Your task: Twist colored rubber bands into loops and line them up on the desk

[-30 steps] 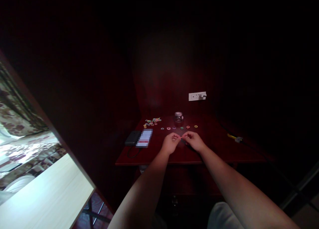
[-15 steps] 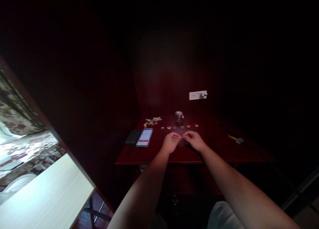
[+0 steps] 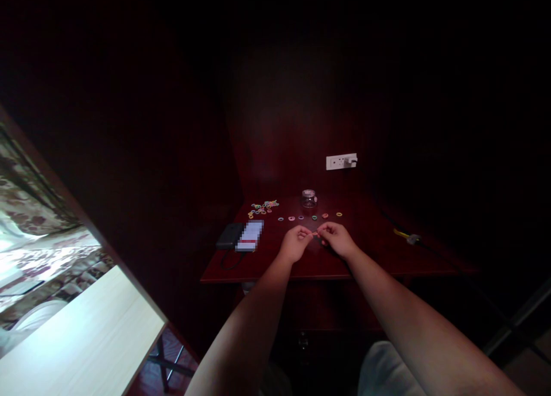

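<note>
Over the dark red table (image 3: 365, 261), my left hand (image 3: 297, 242) and my right hand (image 3: 336, 238) pinch a small pinkish-orange band (image 3: 314, 234) between them, one at each end. Behind the hands lies a row of small coloured rings, among them a blue one (image 3: 280, 219), a pink one (image 3: 291, 218), a green one (image 3: 314, 217) and a yellow one (image 3: 339, 214). A heap of several coloured rings (image 3: 270, 204) is at the back left. A clear jar (image 3: 309, 199) stands behind the row.
A phone with a blurred screen (image 3: 250, 236) lies at the left beside a black box-like device (image 3: 229, 236) with a cable. At the right is a yellow-tipped cable (image 3: 401, 233). A white socket (image 3: 341, 162) is on the back wall. A pale board (image 3: 86, 333) is at lower left.
My hands have drawn slightly apart, and more of the band shows between the fingertips. My right hand has turned a little. The view has shifted slightly.
</note>
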`<state>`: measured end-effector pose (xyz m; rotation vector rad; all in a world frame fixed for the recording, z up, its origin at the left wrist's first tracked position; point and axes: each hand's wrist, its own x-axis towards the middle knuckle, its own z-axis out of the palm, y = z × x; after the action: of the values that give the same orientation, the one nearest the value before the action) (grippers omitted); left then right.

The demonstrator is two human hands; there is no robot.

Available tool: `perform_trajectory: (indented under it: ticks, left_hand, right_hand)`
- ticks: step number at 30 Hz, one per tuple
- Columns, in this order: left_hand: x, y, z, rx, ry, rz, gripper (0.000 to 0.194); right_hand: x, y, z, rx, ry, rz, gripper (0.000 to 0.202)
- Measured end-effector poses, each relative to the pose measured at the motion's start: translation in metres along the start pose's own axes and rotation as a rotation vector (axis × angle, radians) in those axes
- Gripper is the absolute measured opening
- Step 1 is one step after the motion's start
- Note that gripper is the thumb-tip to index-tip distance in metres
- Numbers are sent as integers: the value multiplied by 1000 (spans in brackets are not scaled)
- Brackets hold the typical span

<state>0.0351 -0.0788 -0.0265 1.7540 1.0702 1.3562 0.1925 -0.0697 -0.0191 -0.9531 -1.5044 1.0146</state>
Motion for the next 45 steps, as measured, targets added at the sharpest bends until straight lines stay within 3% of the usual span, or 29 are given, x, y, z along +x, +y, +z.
perform_trajectory:
  ticks: [20, 40, 45]
  left_hand:
    - [1, 1, 0, -90, -16, -31, 20]
    - [-1, 4, 1, -5, 27, -11, 18]
    - [-2, 6, 1, 21, -19, -11, 18]
  right_hand:
    - [-2, -1, 0, -61, -79, -34, 24]
    - [-1, 0, 1, -72, -95, -33, 28]
    - [-1, 1, -1, -87, -101, -56, 28]
